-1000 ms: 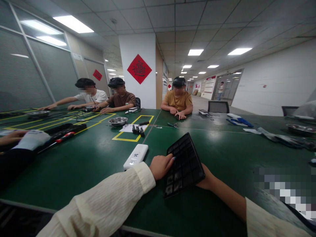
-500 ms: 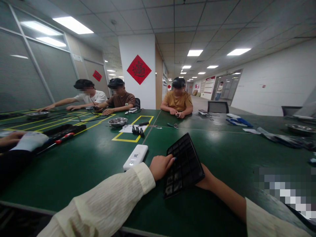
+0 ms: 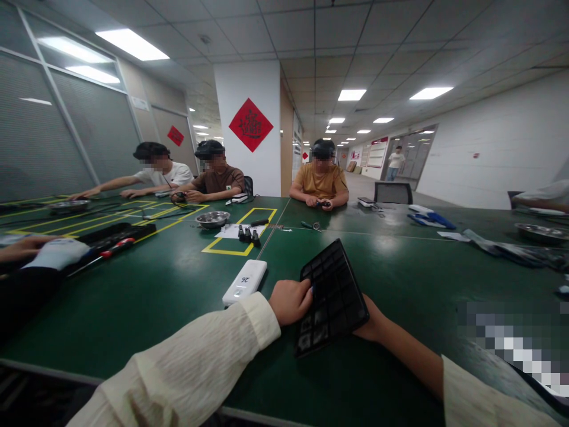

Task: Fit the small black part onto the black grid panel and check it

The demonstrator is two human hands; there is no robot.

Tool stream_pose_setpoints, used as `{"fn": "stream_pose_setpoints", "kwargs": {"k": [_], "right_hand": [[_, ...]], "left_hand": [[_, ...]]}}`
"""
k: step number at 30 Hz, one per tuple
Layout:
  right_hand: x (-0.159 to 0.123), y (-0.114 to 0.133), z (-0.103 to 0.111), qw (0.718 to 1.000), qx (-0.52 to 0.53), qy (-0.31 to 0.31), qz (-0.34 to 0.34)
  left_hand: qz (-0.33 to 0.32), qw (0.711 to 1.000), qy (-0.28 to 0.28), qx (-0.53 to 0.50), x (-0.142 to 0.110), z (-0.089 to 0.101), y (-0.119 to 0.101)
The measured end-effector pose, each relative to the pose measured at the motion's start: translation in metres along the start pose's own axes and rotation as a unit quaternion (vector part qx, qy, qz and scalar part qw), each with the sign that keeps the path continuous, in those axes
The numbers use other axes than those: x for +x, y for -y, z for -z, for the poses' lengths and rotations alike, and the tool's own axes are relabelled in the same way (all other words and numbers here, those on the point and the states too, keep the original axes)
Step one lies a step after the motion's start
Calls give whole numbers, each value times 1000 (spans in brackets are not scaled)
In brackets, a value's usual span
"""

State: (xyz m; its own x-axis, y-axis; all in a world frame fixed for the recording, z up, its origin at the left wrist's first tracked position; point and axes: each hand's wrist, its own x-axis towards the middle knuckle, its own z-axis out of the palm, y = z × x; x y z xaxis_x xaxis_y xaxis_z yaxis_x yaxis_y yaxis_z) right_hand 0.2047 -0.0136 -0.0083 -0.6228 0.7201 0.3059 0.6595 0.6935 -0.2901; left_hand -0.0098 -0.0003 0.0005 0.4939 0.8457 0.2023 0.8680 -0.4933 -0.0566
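A thin black tablet (image 3: 335,290) with a grid of dark rectangles on its face is held tilted above the green table. My right hand (image 3: 371,320) grips it at the lower right edge, its fingers hidden behind. At the left edge, my left hand (image 3: 291,302) is closed, with its curled fingers against the grid face. A fingertip with a blue nail shows there. Pale pictures fill a few grid cells at the bottom left. Just beyond my left wrist lies a white power bank (image 3: 245,281) marked 26.
Black cylindrical parts (image 3: 249,235) and a metal bowl (image 3: 213,219) stand ahead. Pliers (image 3: 310,226) lie farther back. On the left, another person's gloved hand (image 3: 60,252) rests by a black toolbox (image 3: 115,237). Blue gloves (image 3: 431,220) lie right. Several people sit around.
The fingers of my left hand have curled and slid slightly left over the tablet's face. My right hand and the tablet stay put. The person opposite has shifted both hands.
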Motion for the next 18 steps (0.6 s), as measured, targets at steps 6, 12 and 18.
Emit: {"fn": "stream_pose_setpoints", "kwargs": {"k": [6, 12, 18], "right_hand": [[0, -2, -2, 1000, -1, -14, 12], [-1, -6, -5, 999, 18, -16, 28], [0, -8, -8, 998, 43, -30, 16]], "left_hand": [[15, 1000, 1, -10, 0, 0, -2], [54, 998, 8, -26, 0, -3, -4], [40, 999, 12, -21, -1, -3, -4]]}}
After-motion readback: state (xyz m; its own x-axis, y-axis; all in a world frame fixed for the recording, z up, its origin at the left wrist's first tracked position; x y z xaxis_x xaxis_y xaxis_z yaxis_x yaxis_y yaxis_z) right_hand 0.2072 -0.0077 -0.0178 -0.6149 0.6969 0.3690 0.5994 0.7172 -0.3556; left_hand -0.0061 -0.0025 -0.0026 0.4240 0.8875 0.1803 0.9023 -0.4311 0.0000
